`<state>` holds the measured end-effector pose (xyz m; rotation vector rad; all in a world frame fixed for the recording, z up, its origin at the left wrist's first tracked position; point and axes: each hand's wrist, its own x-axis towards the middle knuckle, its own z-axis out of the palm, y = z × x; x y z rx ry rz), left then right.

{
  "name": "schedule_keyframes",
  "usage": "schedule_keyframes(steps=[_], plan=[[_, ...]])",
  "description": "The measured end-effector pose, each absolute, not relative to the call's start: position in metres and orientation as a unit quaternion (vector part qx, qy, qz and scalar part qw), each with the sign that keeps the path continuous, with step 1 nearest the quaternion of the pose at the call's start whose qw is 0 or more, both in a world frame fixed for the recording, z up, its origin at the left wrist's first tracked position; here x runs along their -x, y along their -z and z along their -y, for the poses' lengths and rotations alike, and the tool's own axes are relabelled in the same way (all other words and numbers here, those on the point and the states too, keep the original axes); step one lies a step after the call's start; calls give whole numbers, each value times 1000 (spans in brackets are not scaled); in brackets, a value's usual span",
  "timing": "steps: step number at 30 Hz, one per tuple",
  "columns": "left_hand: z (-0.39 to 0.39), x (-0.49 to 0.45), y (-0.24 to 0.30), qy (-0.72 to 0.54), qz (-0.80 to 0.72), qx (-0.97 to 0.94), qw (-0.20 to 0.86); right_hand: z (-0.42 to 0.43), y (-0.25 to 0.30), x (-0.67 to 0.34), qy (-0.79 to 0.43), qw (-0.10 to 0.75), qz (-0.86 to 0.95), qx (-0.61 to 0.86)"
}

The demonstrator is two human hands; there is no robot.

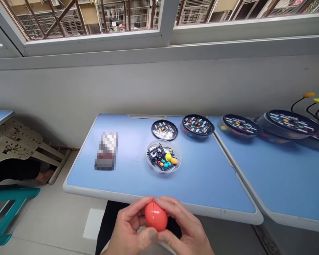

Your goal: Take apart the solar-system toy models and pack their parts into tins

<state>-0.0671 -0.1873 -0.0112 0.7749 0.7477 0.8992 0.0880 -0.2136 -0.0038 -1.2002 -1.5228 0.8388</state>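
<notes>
Between my two hands is a glossy red ball [156, 216] with a thin seam running down it, held just in front of the desk's near edge. My left hand [133, 225] grips its left side with fingers and thumb. On the right side, the fingers and thumb of my right hand [184, 225] close round it too. Beyond them on the blue desk [127, 177] stands a clear round tub [177, 165] with black rods and small coloured balls, among them a yellow ball [168, 157] and an orange ball [174, 161].
Behind the tub lies a black printed lid [164, 130], beside a closed tub [198, 125]. More lidded tubs [240, 125] stand on the adjoining desk. A blurred-out object [106, 151] lies at the left. A teal stool [13, 212] and another person's foot [45, 176] are at far left.
</notes>
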Motion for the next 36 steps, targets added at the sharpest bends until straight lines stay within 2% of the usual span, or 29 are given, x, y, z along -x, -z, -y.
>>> schedule_keyframes(steps=[13, 20, 26, 36], plan=[[189, 63, 9, -430, -392, -300, 756, 226, 14, -91, -334, 486, 610, 528], [188, 66, 2, -428, -383, -257, 777, 231, 19, -91, -454, 556, 509, 474], [187, 68, -3, -402, -348, -222, 817, 226, 5, -93, -611, 530, 358, 467], [186, 65, -4, -397, -345, -245, 815, 218, 8, -90, -673, 556, 264, 409]])
